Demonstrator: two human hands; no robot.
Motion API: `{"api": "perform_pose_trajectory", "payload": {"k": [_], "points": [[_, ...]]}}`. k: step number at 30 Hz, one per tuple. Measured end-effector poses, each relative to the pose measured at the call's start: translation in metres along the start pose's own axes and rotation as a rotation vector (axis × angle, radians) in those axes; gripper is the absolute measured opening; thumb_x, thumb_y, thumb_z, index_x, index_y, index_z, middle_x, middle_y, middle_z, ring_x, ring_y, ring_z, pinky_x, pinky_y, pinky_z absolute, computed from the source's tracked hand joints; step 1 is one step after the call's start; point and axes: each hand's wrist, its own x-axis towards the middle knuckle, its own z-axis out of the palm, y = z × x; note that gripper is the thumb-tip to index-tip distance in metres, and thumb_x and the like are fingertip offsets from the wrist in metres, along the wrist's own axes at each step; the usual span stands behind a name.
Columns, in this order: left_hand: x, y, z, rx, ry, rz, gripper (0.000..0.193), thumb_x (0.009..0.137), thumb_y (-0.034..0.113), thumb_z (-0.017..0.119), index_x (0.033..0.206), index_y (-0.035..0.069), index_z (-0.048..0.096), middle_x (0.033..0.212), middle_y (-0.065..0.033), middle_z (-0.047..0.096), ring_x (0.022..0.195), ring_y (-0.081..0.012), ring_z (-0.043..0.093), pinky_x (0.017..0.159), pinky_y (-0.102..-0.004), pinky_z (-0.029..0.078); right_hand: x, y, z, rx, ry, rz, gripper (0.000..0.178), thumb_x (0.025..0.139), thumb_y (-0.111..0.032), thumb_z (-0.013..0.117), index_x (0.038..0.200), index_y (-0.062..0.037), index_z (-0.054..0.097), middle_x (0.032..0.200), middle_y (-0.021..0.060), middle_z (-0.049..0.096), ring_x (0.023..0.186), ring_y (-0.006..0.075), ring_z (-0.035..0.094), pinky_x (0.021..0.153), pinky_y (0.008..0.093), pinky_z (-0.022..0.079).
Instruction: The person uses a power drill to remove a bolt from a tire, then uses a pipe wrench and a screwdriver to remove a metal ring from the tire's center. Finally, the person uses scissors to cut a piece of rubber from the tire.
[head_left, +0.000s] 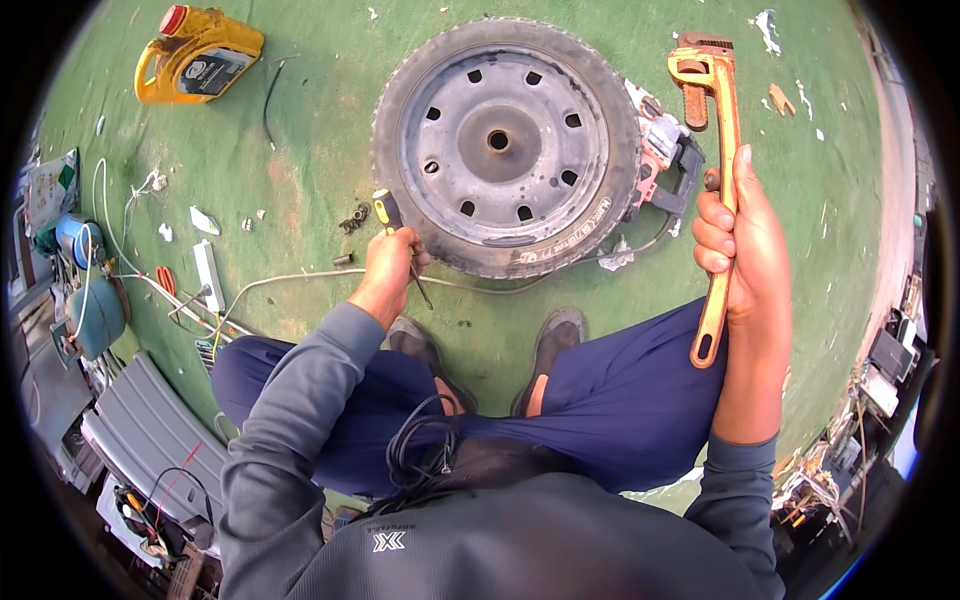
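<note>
Far left of the left hand: grey ribbed panel [160,420] at the low side, teal tank [97,318] just beyond it. Closer in, still left of that hand: white power strip [207,275] on the green floor. Yellow jug [205,65] with red cap is farther out, ahead and left, dark cord [268,105] lying beside it. Just left of the left hand: small clump of dark metal parts [354,218], and a short metal cylinder [343,260] near the wrist. Left hand [390,265] is closed around a screwdriver [385,208]: yellow-black handle sticks out past the fist on the far side, shaft comes out on the near side, angled back toward the body. Wheel [520,168] lies flat between the hands and ahead, steel rim up, tyre on; left hand is at its near-left edge, can't tell if touching. Pale cable runs past the left hand along the tyre's near side. Red-and-black power tool [662,150] sits against the wheel's right side, left of the right hand. Right hand [748,240] grips an orange pipe wrench [728,125] mid-handle, rusty head pointing away, hook jaw facing left.
</note>
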Motion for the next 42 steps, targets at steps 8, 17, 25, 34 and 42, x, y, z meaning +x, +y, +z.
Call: {"api": "perform_pose_trajectory", "payload": {"k": [8, 17, 25, 34, 42], "points": [[-0.014, 0.084, 0.055, 0.218, -0.007, 0.75, 0.035, 0.093, 0.012, 0.077, 0.122, 0.002, 0.061, 0.108, -0.0042, 0.067, 0.099, -0.0141, 0.064, 0.089, -0.0313, 0.053, -0.005, -0.003, 0.003, 0.023, -0.063, 0.069, 0.049, 0.106, -0.06, 0.05, 0.103, -0.0112, 0.054, 0.062, -0.0086, 0.034, 0.043, 0.0002, 0.027, 0.035, 0.0186, 0.023], [0.003, 0.123, 0.125, 0.596, -0.147, 1.081, 0.026, 0.094, 0.014, 0.076, 0.111, 0.001, 0.061, 0.096, -0.0096, 0.074, 0.084, -0.0183, 0.072, 0.076, -0.0344, 0.055, -0.004, -0.004, -0.014, 0.031, -0.065, 0.032, 0.051, 0.106, -0.061, 0.049, 0.103, -0.0111, 0.054, 0.062, -0.0089, 0.034, 0.043, -0.0001, 0.027, 0.035, 0.0188, 0.023], [0.021, 0.124, 0.133, 0.768, -0.154, 1.064, 0.027, 0.093, 0.01, 0.076, 0.114, 0.0, 0.061, 0.098, -0.011, 0.073, 0.086, -0.0197, 0.07, 0.077, -0.035, 0.055, 0.011, -0.011, -0.035, 0.079, -0.041, 0.0, 0.05, 0.105, -0.061, 0.052, 0.103, -0.0115, 0.052, 0.061, -0.0095, 0.034, 0.043, -0.0005, 0.027, 0.036, 0.0181, 0.024], [0.022, 0.135, 0.147, 0.958, -0.127, 1.039, 0.033, 0.092, 0.008, 0.076, 0.119, 0.001, 0.058, 0.098, -0.0114, 0.072, 0.086, -0.0207, 0.071, 0.079, -0.0363, 0.054, 0.024, -0.018, -0.037, 0.12, -0.087, -0.039, 0.05, 0.104, -0.061, 0.054, 0.1, -0.0111, 0.051, 0.061, -0.0091, 0.035, 0.043, -0.0007, 0.028, 0.036, 0.0181, 0.025], [0.036, 0.125, 0.147, 0.97, -0.095, 1.124, 0.032, 0.091, 0.013, 0.076, 0.112, 0.0, 0.055, 0.095, -0.0218, 0.07, 0.088, -0.0401, 0.069, 0.079, -0.046, 0.052, 0.035, -0.009, -0.009, -0.018, -0.124, -0.056, 0.051, 0.105, -0.061, 0.053, 0.102, -0.0103, 0.052, 0.062, -0.0091, 0.034, 0.044, -0.0008, 0.029, 0.035, 0.0185, 0.025]]}}
